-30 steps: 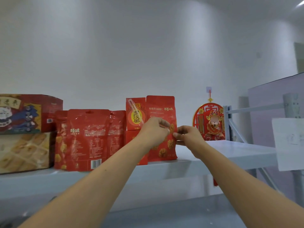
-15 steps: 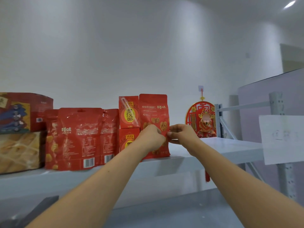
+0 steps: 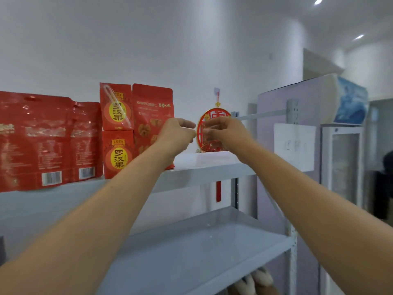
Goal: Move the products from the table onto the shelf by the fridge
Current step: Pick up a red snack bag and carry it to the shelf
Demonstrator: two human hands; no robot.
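Nearest the camera, 2 bare forearms rise over the lower shelf [image 3: 191, 252]. Pale tan shapes under it are cut off by the frame edge and cannot be identified. Higher up, the left hand [image 3: 177, 133] and right hand [image 3: 223, 130] hover close together over the top shelf [image 3: 212, 167], fingers loosely curled around nothing. 0.5 s ago both pinched the pouch [image 3: 152, 107]; now they have let go and drifted to its right. The right fingers are smeared by motion, so their exact pose is unclear. The pouch stands upright on the top shelf unaided, just beside 2 stacked boxes [image 3: 118, 156] on its left, with red bags [image 3: 42, 141] beyond them running off the left edge. That placement looks finished, so the likely next step is a return to the table, which is out of view. Behind the right hand an ornament [image 3: 213, 112] is half hidden, and the fridge [image 3: 340, 162] stands at the far right.
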